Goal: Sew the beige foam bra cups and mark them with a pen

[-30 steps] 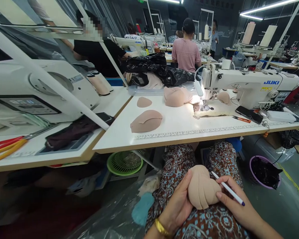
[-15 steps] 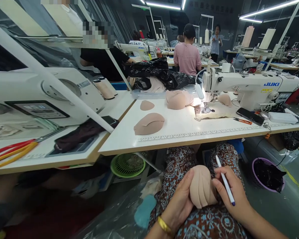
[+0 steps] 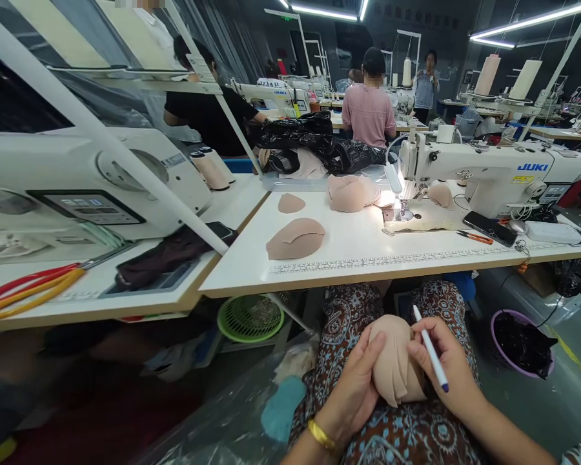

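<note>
A stack of beige bra cups rests over my lap, its layered edges fanned toward me. My left hand grips the stack from the left, thumb on top. On the other side my right hand pinches the cups' right edge with thumb and fingers. A white marker pen with a purple end lies across that same hand, between thumb and fingers. On the table beyond lie a larger cup piece, a small cup piece and a pile of cups beside the lit needle.
A JUKI sewing machine stands on the white table. Near it lie a phone and orange snips. Left are another machine and scissors. Below are a green basket and purple bin.
My left thumb has moved further over the top of the cups, and the stack has turned slightly. The view has shifted a little, moving the table scene to the right.
</note>
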